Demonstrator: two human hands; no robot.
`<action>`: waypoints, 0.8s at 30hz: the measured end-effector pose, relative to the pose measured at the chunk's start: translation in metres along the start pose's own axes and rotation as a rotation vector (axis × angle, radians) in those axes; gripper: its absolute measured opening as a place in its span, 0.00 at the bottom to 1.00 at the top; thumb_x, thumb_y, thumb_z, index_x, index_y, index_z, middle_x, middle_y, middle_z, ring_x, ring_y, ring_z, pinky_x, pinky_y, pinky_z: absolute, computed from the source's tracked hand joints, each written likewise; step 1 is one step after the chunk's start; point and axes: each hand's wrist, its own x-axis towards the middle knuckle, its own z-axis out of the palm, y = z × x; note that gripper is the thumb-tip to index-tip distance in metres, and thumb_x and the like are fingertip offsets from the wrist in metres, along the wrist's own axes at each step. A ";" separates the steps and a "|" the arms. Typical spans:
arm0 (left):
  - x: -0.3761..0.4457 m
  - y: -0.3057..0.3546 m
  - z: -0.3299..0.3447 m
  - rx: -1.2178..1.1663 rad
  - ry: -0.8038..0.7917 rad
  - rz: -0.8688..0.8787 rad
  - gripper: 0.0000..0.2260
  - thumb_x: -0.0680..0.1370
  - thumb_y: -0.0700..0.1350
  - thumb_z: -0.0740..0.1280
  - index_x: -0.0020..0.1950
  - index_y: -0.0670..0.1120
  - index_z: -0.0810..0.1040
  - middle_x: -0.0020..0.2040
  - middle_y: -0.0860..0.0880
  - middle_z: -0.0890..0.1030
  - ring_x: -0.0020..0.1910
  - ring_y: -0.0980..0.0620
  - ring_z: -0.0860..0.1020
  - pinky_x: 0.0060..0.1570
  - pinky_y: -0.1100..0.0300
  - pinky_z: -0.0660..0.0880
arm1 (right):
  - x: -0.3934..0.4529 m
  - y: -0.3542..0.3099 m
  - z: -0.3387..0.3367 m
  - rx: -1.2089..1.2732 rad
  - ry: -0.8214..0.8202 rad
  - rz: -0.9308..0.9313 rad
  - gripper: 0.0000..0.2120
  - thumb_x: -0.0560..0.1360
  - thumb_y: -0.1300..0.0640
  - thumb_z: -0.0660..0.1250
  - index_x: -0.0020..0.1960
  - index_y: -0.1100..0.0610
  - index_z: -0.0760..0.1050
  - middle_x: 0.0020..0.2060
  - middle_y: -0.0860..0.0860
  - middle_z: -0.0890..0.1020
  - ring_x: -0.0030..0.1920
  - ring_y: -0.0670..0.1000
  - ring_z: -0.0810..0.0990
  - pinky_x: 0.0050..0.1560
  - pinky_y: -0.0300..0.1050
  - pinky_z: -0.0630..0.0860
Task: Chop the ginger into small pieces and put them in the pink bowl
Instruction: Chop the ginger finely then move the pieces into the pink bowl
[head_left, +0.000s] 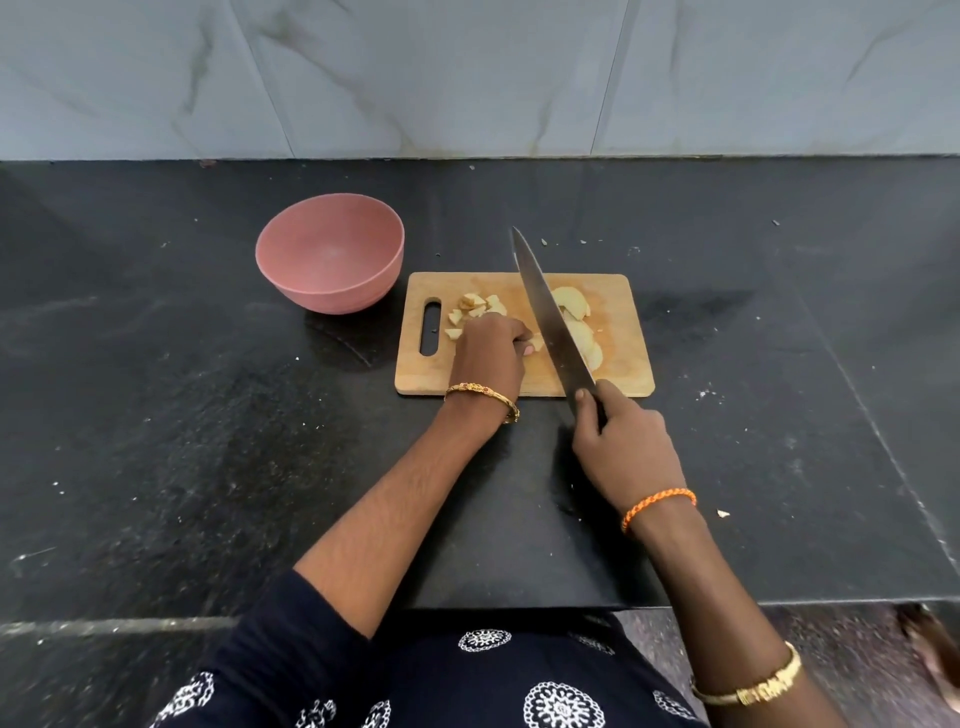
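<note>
A wooden cutting board (621, 382) lies on the black counter. Small ginger chunks (475, 306) sit near its handle slot, and pale ginger slices (574, 306) lie on its right half. My left hand (491, 348) rests on the board, fingers curled on a ginger piece (535, 343). My right hand (621, 441) grips the handle of a long knife (545, 312), whose blade slants up over the board, just right of my left fingers. The pink bowl (330, 252) stands left of the board with nothing visible inside.
The black stone counter (182, 415) runs back to a grey marble-tiled wall (467, 73). Small crumbs are scattered on the counter, with one scrap (723, 514) at the right. The counter's front edge is just below my forearms.
</note>
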 end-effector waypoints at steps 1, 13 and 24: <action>0.000 -0.001 0.000 -0.013 0.006 -0.010 0.08 0.74 0.38 0.68 0.52 0.40 0.82 0.50 0.42 0.83 0.51 0.47 0.79 0.52 0.64 0.70 | 0.001 0.000 0.002 -0.010 0.003 0.001 0.11 0.80 0.51 0.55 0.44 0.55 0.69 0.28 0.49 0.68 0.37 0.60 0.69 0.39 0.47 0.69; 0.005 -0.007 0.002 -0.023 0.002 -0.012 0.07 0.74 0.38 0.68 0.50 0.41 0.83 0.48 0.43 0.84 0.50 0.48 0.80 0.52 0.63 0.72 | 0.015 -0.007 0.009 -0.153 -0.076 -0.023 0.09 0.80 0.51 0.52 0.46 0.55 0.65 0.38 0.57 0.72 0.39 0.61 0.71 0.40 0.48 0.68; 0.001 -0.001 -0.003 -0.108 0.081 -0.027 0.09 0.73 0.36 0.69 0.53 0.42 0.79 0.46 0.45 0.84 0.48 0.51 0.81 0.53 0.59 0.77 | 0.016 -0.015 -0.013 -0.247 -0.260 0.048 0.10 0.81 0.52 0.53 0.46 0.54 0.68 0.41 0.55 0.74 0.43 0.57 0.74 0.47 0.48 0.74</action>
